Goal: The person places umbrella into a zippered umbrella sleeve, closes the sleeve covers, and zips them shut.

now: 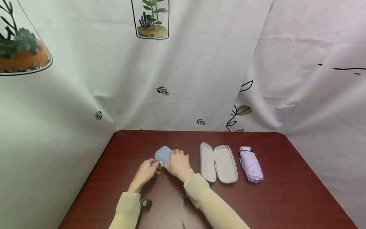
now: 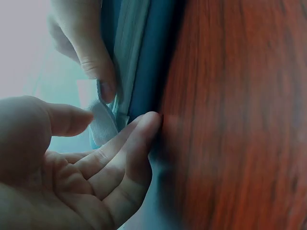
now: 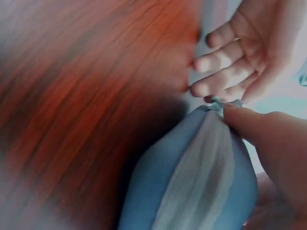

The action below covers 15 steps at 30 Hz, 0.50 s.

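Blue case point(image 1: 163, 154) sits just left of centre, lower half of the head frame, on the dark red table point(image 1: 286, 203). Right hand point(image 1: 179, 163) grips it, fingers over the top, thumb at one end; the hand covers much of the case's right side. Left hand point(image 1: 146, 171) is at the case's near left corner, thumb and fingers around a pale fabric tab point(image 2: 103, 122); whether they pinch it, cannot tell. Pale band point(image 3: 196, 177) runs along the case side; in the right wrist view it and the case are cut off by the bottom edge. Left wrist view shows only a strip of the case, top cut off, the tab partly behind the thumb.

Right of the hands: pale open case point(image 1: 226, 165), two halves spread, insides up. Further right, lavender folded bundle point(image 1: 251, 165) with a dark strap, looks like an umbrella. Cream sleeves point(image 1: 211, 200) run out at the bottom edge. Dark wrist device point(image 1: 146, 204) by the left sleeve, details too small. Behind, white cloth point(image 1: 206, 63) with printed plants; upper left and top prints cut off.
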Each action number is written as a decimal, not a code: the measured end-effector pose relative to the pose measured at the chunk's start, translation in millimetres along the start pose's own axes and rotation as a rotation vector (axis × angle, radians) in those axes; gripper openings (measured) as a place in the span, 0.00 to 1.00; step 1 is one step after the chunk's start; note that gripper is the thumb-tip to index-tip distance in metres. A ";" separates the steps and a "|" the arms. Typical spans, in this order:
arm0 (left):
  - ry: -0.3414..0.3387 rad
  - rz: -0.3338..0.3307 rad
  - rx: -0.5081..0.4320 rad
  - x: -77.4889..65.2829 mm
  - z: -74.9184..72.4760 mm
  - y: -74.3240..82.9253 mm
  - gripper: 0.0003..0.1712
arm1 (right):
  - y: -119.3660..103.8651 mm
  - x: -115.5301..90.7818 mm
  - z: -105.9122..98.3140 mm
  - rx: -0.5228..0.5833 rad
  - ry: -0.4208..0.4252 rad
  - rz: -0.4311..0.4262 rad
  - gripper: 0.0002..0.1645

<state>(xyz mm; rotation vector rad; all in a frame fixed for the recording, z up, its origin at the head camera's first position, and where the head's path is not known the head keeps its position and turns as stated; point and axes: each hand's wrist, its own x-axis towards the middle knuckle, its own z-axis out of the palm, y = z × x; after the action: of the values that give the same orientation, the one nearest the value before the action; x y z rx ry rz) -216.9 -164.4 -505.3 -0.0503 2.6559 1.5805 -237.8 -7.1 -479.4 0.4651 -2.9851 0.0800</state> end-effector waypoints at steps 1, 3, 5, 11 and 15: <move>-0.002 -0.006 -0.014 0.4 0.4 0.2 0.16 | 0.4 -0.7 -0.3 0.018 -0.001 0.001 0.48; -0.011 -0.012 -0.038 0.3 1.0 0.5 0.19 | 1.3 -2.2 -1.6 0.064 -0.008 0.007 0.49; -0.017 -0.016 -0.065 0.2 2.1 0.6 0.22 | 2.3 -3.4 -1.7 0.107 -0.022 0.011 0.49; -0.038 -0.014 -0.129 3.0 9.2 4.0 0.26 | 5.8 -6.1 -3.6 0.233 -0.038 0.018 0.44; -0.054 -0.016 -0.108 5.8 13.4 8.1 0.28 | 7.5 -7.3 -3.1 0.297 -0.021 0.014 0.37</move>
<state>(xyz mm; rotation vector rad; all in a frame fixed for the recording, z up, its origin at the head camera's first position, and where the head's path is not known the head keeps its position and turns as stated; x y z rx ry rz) -222.8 -148.8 -505.0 -0.0327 2.5224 1.6934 -232.9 2.4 -477.5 0.4764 -3.0070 0.5272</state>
